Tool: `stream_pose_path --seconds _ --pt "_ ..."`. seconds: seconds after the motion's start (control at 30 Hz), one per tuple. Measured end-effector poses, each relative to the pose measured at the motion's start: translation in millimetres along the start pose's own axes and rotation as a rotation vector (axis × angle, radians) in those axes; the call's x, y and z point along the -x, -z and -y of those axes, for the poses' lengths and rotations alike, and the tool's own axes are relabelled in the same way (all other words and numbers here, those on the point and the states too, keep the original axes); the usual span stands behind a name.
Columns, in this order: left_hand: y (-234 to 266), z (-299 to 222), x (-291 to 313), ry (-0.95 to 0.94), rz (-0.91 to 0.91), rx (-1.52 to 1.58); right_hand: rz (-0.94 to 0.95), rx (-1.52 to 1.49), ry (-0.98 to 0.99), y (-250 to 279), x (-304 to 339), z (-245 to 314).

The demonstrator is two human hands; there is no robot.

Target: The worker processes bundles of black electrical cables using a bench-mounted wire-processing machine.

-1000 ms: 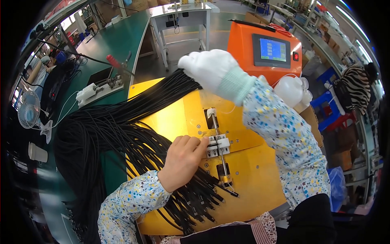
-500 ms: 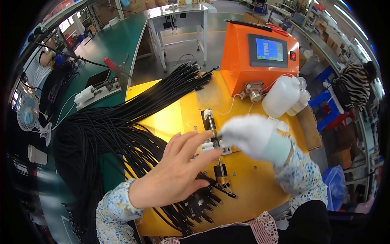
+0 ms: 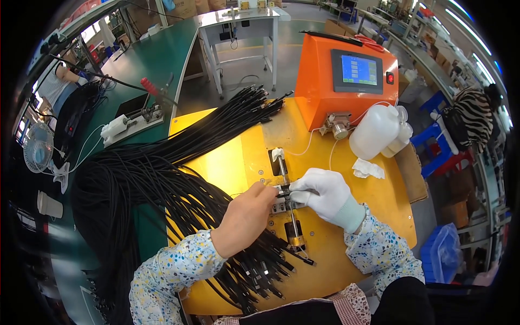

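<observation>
My bare left hand (image 3: 245,218) is closed in a pinch over a small metal fixture (image 3: 279,206). Between its fingertips and the other hand shows a small black piece (image 3: 283,190), too small to name surely. My right hand (image 3: 326,196), in a white glove, is closed at the fixture's right side; its fingertips hide what they grip. Metal rods run from the fixture to a white-tipped end (image 3: 278,154) beyond it and a brass-coloured cylinder (image 3: 295,238) nearer me. Black cables (image 3: 189,195) with connector ends lie left of and beneath my left forearm.
An orange machine (image 3: 319,70) with a lit screen stands at the back right of the yellow worktop (image 3: 357,227). Beside it are white plastic bottles (image 3: 374,132) and a crumpled tissue (image 3: 368,168). A toggle-clamp tool (image 3: 135,123) sits on the green table (image 3: 143,51).
My left hand, spread before, has closed and come down onto the fixture. My right hand has moved lower and closed there, uncovering the tissue.
</observation>
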State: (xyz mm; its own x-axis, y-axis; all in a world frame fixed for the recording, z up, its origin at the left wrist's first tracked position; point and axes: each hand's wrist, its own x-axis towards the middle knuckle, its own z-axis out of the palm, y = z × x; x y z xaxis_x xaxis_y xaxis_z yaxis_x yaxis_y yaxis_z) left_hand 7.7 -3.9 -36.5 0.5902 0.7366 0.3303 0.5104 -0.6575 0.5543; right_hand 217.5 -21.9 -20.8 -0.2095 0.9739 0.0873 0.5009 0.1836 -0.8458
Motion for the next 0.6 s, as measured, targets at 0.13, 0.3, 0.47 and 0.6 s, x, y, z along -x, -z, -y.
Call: stream_pose_path --seconds 0.13,0.3,0.47,0.6 --pt "3 0 4 -0.174 -0.032 -0.228 -0.023 0.007 -0.025 0 -3 0" --pt "5 3 7 -0.298 0.056 -0.513 -0.065 0.115 0.118 18 -38 -2" --pt "6 7 7 -0.324 0.054 -0.507 -0.034 0.697 0.27 0 -145 9" --pt "4 6 4 -0.337 0.053 -0.471 0.124 0.87 0.219 -25 -206 18"
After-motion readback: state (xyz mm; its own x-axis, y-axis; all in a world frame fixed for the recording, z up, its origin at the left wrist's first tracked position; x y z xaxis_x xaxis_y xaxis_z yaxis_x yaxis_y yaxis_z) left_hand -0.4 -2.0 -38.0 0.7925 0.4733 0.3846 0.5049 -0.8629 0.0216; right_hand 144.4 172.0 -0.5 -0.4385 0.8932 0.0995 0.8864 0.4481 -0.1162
